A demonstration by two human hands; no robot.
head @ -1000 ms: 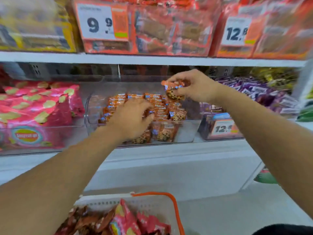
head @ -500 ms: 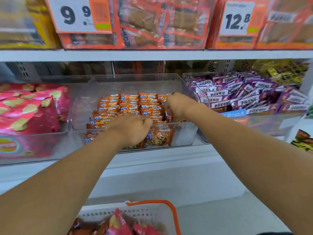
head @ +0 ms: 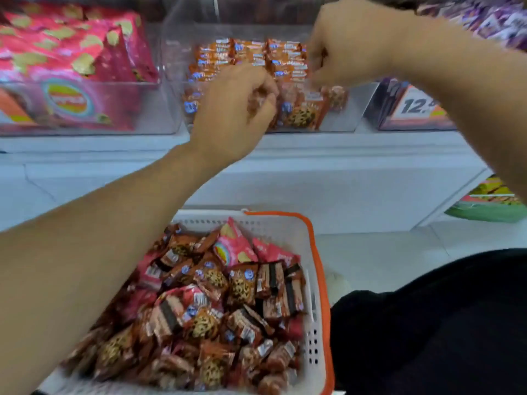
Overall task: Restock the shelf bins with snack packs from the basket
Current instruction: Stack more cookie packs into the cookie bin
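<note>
Upper centre, both hands, left hand (head: 228,109) and right hand (head: 348,47), curl over the cookie packs (head: 299,112); grasp unclear. Packs look light, crinkly, slippery: pinch edges.

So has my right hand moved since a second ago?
Yes. The right hand came down from above the clear plastic bin into its right side, onto orange cookie packs.

A: Is the left hand (head: 231,109) holding anything?
B: Its curled fingers are hiding that.
A: The price tag (head: 417,105)?
B: The right forearm is cutting it off; the purple packs (head: 496,17) are blurring at the far right.
</note>
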